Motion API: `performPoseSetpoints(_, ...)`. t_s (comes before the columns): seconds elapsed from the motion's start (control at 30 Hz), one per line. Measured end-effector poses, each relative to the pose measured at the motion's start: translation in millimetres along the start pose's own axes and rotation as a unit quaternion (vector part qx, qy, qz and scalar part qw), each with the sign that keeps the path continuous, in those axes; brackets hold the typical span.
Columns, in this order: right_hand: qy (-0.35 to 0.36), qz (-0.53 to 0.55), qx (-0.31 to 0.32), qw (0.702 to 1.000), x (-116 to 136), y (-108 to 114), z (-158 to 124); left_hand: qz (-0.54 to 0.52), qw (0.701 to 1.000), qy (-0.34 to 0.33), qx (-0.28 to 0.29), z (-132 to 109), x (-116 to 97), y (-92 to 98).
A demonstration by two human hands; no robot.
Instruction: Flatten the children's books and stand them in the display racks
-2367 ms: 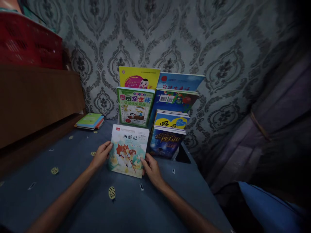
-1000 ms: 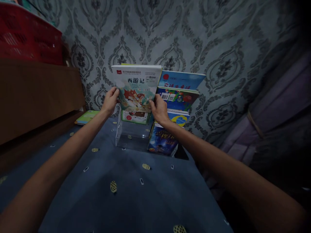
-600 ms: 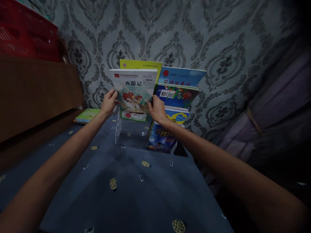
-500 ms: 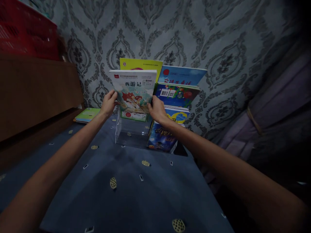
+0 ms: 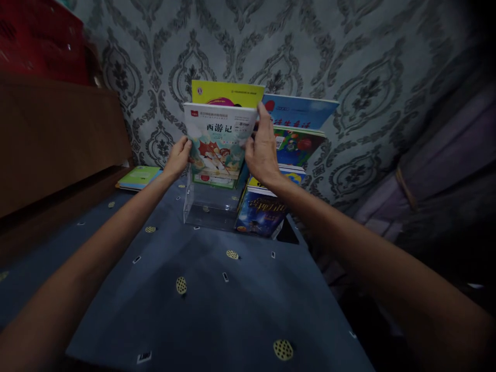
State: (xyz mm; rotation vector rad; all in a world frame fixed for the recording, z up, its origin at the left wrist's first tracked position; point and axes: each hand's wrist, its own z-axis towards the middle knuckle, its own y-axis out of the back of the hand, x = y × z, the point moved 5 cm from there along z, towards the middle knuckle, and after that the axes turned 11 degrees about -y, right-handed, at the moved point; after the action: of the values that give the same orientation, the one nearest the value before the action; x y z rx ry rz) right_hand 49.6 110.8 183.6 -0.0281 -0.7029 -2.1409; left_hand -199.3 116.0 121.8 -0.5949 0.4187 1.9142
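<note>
My left hand [image 5: 179, 157] pinches the left edge of a white-topped book [image 5: 217, 150] with a red-caped figure on its cover. At that book's right edge is my right hand [image 5: 263, 147], fingers pointing up and spread, thumb near the cover. The book stands upright in a clear acrylic rack [image 5: 211, 214], in front of a yellow book [image 5: 228, 93]. To the right, the rack's other column holds a light blue book [image 5: 306, 109], a dark green and blue book [image 5: 298, 147], a blue and yellow one [image 5: 294, 174] and a dark blue one [image 5: 259, 212].
A few thin books [image 5: 138, 177] lie flat at the left. Behind them a wooden cabinet [image 5: 58, 139] carries a red basket [image 5: 42, 44]. Blue cloth [image 5: 201, 320] covers the table. Patterned wallpaper rises behind, and a purple curtain [image 5: 383, 196] hangs at the right.
My right hand has moved up along the book's right edge, and its fingers have straightened. The book has shifted slightly right and sits closer to the yellow one. The view has tilted slightly.
</note>
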Motion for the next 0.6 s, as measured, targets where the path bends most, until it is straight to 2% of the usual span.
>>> performPoseSetpoints(0.23,-0.004,-0.037,0.005,0.999,-8.0,0.3,4.0,0.141,0.988,-0.054,0.039,0.1,11.7,5.5)
performPoseSetpoints(0.47,-0.007,-0.051,0.001,0.999,-9.4,5.5,-0.9,0.238,0.969,-0.058,0.011,-13.6,6.4,-2.8)
performPoseSetpoints(0.6,-0.010,-0.045,0.012,0.999,-5.9,1.1,-4.2,0.274,0.960,-0.065,-0.003,-18.4,-3.3,-4.1)
